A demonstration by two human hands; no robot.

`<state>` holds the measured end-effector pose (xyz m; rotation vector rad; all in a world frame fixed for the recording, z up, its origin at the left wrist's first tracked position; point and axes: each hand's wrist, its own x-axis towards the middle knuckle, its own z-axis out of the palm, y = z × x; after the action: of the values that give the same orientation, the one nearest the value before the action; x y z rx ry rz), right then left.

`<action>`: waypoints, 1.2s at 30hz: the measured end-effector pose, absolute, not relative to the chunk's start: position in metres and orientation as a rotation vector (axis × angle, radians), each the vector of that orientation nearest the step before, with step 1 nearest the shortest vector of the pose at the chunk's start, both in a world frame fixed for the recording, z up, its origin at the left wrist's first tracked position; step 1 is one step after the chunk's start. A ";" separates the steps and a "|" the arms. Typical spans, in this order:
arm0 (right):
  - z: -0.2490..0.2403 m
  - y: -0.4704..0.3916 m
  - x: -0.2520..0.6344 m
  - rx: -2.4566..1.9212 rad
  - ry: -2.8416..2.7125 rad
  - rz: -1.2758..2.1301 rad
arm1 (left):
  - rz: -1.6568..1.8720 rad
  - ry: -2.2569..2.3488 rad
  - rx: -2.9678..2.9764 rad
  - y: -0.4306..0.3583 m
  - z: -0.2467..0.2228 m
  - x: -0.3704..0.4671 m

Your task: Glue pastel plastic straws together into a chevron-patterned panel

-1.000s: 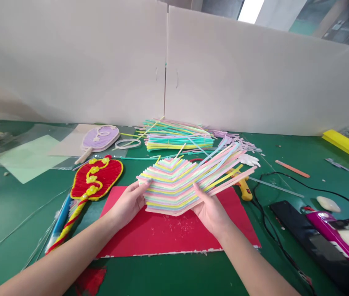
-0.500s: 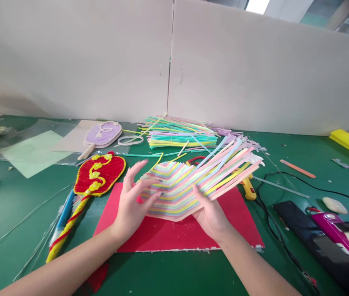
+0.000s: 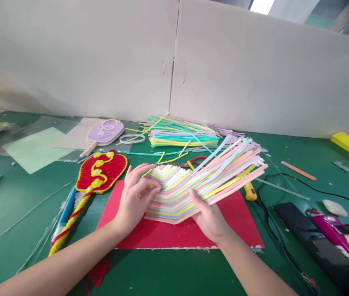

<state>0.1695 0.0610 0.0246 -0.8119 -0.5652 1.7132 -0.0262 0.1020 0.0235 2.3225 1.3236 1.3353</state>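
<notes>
A panel of pastel pipe cleaners (image 3: pixel 174 201), bent into V-shaped stripes, is held above a red board (image 3: pixel 239 218). Its right-hand ends fan out loose and uneven. My right hand (image 3: pixel 208 216) grips the panel's lower right, thumb on top and fingers hidden underneath. At the left edge, my left hand (image 3: pixel 139 195) closes its thumb and fingers on the panel's stem ends. Behind the panel lie scissors with red handles (image 3: pixel 197 159), partly covered, and a glue gun with a yellow body (image 3: pixel 250 191).
A red and yellow fan (image 3: pixel 100 172) and a lilac fan (image 3: pixel 106 132) lie to the left. Bundled pipe cleaners (image 3: pixel 183 137) rest along the back wall. At right are a black phone (image 3: pixel 297 226), a purple device (image 3: pixel 334 230) and a black cable (image 3: pixel 268 222).
My left hand's spread fingers have closed onto the panel's left edge. My right hand keeps its grip. The camera view has shifted slightly.
</notes>
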 end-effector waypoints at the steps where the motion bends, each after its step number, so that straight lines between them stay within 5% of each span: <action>1: 0.025 0.061 0.170 -0.820 -0.559 1.710 | 1.338 1.325 2.321 0.103 0.024 -0.026; 19: 0.034 0.076 0.191 -0.850 -0.425 1.510 | 1.462 1.382 1.086 0.126 0.014 -0.030; 36: 0.027 0.073 0.185 -0.875 -0.457 1.571 | 1.190 1.284 1.355 0.117 0.023 -0.026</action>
<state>0.1848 0.0728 0.0270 -0.8750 -0.4568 1.5712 -0.0257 0.1169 0.0230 1.3547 1.2838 1.1904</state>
